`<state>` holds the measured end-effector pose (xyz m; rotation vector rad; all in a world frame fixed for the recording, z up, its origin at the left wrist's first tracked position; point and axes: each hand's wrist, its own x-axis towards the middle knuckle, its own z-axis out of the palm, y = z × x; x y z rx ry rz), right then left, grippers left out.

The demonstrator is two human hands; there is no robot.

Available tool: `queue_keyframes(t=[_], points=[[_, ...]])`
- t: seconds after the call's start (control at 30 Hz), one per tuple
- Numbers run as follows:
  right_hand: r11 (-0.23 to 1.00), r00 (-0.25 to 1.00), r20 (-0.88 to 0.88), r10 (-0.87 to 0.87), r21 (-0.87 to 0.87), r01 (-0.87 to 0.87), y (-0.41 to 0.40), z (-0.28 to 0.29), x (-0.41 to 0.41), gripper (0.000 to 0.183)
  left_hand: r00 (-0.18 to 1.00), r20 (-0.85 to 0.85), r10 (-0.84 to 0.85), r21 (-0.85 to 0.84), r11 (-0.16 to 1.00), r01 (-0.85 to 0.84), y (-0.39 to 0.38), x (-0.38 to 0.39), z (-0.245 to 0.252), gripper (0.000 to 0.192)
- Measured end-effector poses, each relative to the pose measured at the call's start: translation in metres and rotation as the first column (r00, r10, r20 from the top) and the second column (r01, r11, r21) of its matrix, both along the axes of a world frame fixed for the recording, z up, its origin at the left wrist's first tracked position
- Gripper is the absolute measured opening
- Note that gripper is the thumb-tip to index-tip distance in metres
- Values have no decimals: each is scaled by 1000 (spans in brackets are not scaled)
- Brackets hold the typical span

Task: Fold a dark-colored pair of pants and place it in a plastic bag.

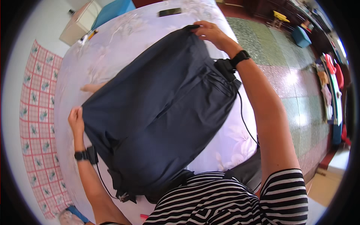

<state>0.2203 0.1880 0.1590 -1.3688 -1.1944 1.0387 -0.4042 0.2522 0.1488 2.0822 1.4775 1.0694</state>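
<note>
A pair of dark navy trousers (157, 107) is spread out in front of me above the bed, with creases running along the fabric. My left hand (76, 116) grips its edge at the left, with the thumb and fingers closed on the cloth. At the top right, my right hand (206, 31) pinches a corner of the same garment. Gathered folds show near its right end, below my right wrist. Each wrist wears a black strap with a small dark device and a cable. The garment's lower end lies close to my striped shirt (225, 199).
A bed with a pale floral sheet (112, 53) lies under the garment. On it, a dark phone (170, 12) rests at the far side. A checked cloth (39, 132) hangs along the left wall. Tiled floor (295, 84) and a yellow stool (280, 17) are at the right.
</note>
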Motion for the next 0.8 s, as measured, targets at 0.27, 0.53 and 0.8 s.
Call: queue_keyframes(t=[0.27,0.53,0.8], points=[[982,988,17,-155,108,152,43,-65,-23,74,922,-251,295,361,912,-193,75,48,-63,13],[925,628,735,-254,-6,380,-35,-125,48,36,754,-505,-420,-353,897,264,-107,163,-67,18],[893,557,806,-199,-84,441,-152,-140,22,39,971,-228,-73,-432,901,-33,-144,144,-140,34]])
